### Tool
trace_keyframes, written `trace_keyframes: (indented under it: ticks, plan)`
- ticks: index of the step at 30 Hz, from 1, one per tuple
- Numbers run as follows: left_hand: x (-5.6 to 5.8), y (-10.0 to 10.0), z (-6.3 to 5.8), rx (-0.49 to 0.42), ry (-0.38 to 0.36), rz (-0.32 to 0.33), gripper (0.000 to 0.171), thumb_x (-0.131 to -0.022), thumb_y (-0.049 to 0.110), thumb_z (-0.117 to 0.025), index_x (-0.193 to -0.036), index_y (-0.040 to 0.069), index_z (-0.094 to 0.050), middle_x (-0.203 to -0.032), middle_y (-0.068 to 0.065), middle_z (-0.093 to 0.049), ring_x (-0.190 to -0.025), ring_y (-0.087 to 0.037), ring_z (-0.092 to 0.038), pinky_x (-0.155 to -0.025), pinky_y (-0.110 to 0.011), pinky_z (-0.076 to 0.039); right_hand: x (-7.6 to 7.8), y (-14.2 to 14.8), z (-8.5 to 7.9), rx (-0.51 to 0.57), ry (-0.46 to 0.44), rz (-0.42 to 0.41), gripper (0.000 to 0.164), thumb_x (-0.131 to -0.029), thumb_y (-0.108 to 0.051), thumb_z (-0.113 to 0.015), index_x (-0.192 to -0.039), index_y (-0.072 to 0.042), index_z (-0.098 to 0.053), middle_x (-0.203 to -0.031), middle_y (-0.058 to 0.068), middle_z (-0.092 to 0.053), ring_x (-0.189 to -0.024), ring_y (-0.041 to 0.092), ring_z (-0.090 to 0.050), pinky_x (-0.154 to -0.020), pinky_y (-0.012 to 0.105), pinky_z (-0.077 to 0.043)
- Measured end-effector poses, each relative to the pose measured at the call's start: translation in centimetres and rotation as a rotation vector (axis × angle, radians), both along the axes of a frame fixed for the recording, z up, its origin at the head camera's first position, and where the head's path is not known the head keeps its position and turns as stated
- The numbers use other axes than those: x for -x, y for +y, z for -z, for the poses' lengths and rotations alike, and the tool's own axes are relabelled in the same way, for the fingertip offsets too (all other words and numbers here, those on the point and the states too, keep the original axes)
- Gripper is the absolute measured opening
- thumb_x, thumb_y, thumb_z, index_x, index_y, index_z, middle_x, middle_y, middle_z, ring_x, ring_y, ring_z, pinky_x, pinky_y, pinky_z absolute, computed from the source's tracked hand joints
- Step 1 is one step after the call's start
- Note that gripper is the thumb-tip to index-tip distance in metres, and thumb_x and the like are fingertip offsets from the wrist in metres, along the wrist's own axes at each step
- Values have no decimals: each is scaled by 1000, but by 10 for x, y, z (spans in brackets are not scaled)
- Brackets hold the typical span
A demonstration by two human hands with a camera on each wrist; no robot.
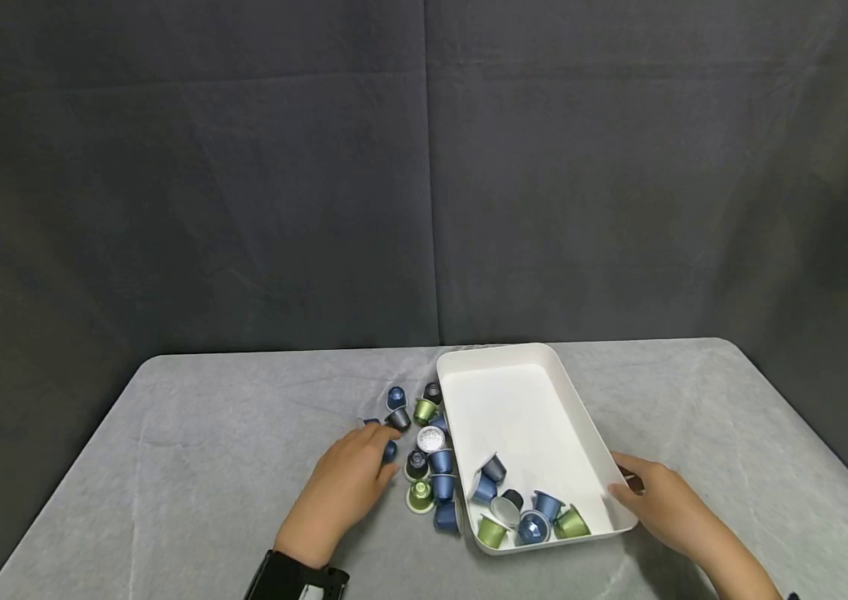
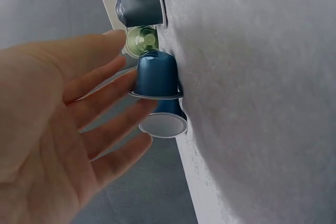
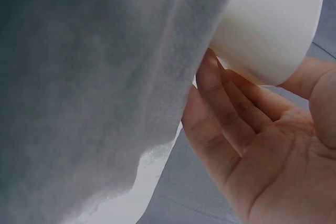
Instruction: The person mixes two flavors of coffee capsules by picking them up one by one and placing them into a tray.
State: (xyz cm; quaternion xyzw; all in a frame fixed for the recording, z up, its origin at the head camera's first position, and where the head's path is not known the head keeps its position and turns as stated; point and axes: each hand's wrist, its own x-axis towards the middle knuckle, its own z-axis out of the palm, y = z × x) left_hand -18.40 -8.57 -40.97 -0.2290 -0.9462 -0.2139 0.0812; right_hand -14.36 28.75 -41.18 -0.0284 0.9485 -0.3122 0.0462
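My left hand (image 1: 349, 477) reaches over the left of a loose group of coffee capsules, fingers spread. In the left wrist view, a blue coffee capsule (image 2: 157, 76) stands rim down close by its fingertips; I cannot tell if they touch. Behind it lies another blue capsule (image 2: 164, 124) with its pale lid showing. My right hand (image 1: 667, 504) grips the near right edge of a white tray (image 1: 517, 408), thumb at the rim and fingers under the side. Several blue, green and dark capsules lie at the tray's near end, among them a green capsule (image 1: 572, 523).
Along the tray's left side are several more capsules, including a green capsule (image 1: 420, 496), a silver-lidded capsule (image 1: 431, 439) and a black capsule (image 1: 417, 464). Grey cloth covers the table (image 1: 207, 483). A dark curtain (image 1: 244, 208) hangs behind the table's far edge.
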Motion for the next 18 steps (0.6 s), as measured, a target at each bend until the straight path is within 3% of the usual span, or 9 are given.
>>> trace_keyframes:
  ticks: [9,18]
  plan:
    - [-1,-6,7,54,-3,-17,32,-79,4,-80,-107,4,-67,-99,-7,-64,-90,-28,-63,-77,-43,-52,0,0,0,-5,5,-3,44,-92,-5,-66,-129,15,-54,-108,22,-68,-92,30,-68,-77,47,-54]
    - [0,-8,10,57,4,-14,29,-76,-2,-81,-101,6,-69,-97,-5,-63,-90,-28,-63,-75,-43,-52,0,0,-1,-9,-7,3,45,-92,-6,-66,-130,15,-54,-110,23,-68,-92,30,-68,-77,47,-55]
